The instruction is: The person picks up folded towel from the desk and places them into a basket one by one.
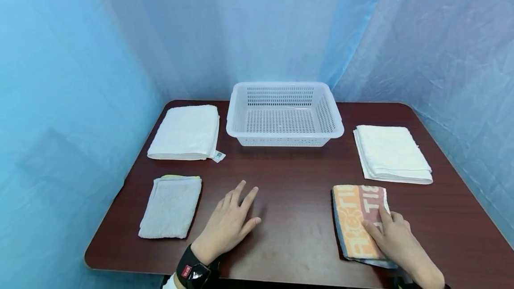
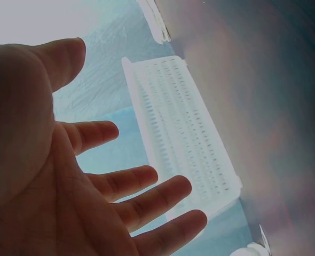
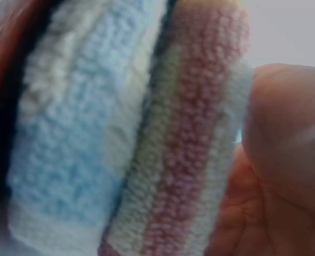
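Note:
At the table's front right lies a folded towel [image 1: 353, 222], orange and dusty pink with pale letters and a bluish underside. My right hand [image 1: 401, 244] grips its right edge, the thumb over the top. In the right wrist view the thick folds of the towel [image 3: 189, 122] fill much of the picture beside the thumb and palm, and hide the fingers. My left hand [image 1: 226, 224] hovers over the front left of the table, fingers spread, holding nothing. Left of it lies a folded light grey towel [image 1: 170, 208]. In the left wrist view the left hand's [image 2: 93, 176] palm shows.
A white plastic basket [image 1: 285, 142] with slotted sides stands at the back middle of the dark wooden table [image 1: 281, 235]. A folded white towel [image 1: 186, 130] with a tag lies to its left, another folded white towel [image 1: 395, 153] to its right. Blue curtains [image 1: 241, 26] hang behind.

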Demonstrator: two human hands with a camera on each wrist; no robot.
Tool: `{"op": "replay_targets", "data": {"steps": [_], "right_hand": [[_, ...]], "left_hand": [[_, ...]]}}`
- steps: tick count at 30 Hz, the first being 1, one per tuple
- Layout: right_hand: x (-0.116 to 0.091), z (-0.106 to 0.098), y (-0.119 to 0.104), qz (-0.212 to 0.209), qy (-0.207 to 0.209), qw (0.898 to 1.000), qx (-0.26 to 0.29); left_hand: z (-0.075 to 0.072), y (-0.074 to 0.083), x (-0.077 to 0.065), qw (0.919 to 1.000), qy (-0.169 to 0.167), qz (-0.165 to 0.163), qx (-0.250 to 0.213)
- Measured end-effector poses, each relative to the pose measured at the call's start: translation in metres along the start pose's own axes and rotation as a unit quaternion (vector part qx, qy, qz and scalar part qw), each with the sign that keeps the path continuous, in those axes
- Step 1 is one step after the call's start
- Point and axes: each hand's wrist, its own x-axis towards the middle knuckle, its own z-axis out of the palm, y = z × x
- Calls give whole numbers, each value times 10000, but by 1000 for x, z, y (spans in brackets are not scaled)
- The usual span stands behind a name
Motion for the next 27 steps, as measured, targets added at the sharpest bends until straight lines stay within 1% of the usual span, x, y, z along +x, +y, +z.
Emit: {"op": "replay_targets", "data": {"steps": [2,9,13,19,24,27], "right_hand": [[1,0,-2,-51,36,10000,8],[2,1,-8,-5,-104,9999,-27],[4,2,-9,-26,-95,9999,-44],[4,4,-10,9,-222,9997,-49],[4,6,-13,-91,-71,9999,-58],[4,5,-15,-119,-72,9999,-73]], "left_hand": [[0,0,0,10000,-19,-5,-11],[-1,0,0,10000,-57,-21,-6],[-2,0,1,10000,-75,-12,-23],[-1,-1,0,10000,-76,-1,-63],[0,-1,-1,10000,-77,27,-35],[0,-1,-1,10000,-89,23,-31]]}}
